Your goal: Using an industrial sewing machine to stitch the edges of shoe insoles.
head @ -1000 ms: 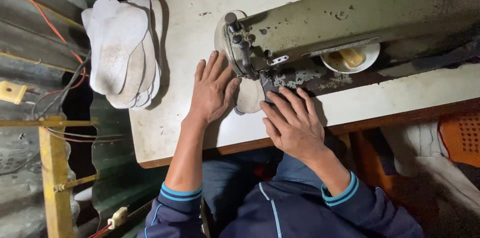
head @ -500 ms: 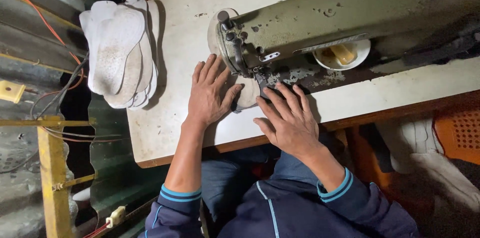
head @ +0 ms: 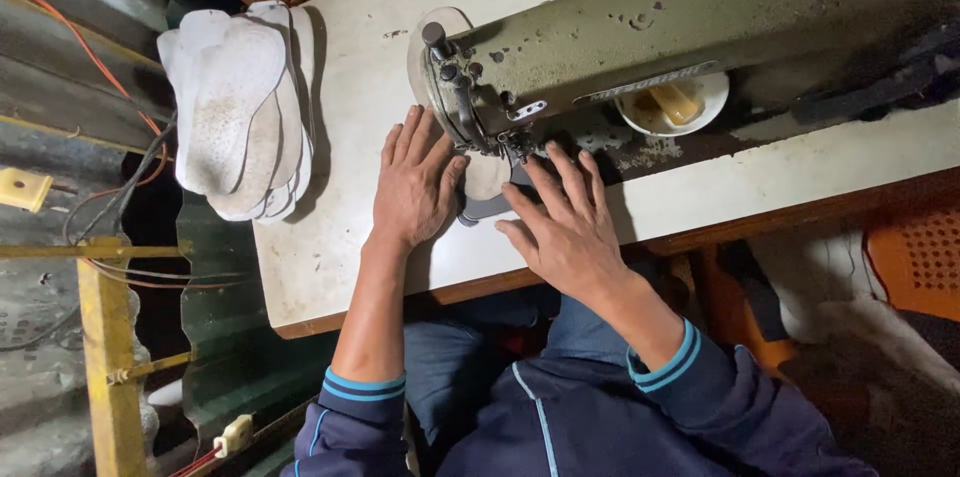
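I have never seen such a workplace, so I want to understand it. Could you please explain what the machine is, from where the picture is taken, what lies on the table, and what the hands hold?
The picture comes from a camera worn on the person's head, looking down at their own hands. The large greenish machine is an industrial sewing machine standing on a pale worktable. Under its needle end lies a pale flat insole-shaped piece. The left hand and the right hand both lie flat with open fingers, pressing on this piece; neither closes a grip around anything. At the table's left end is a stack of white insoles. A small white dish with something yellowish sits beside the machine.
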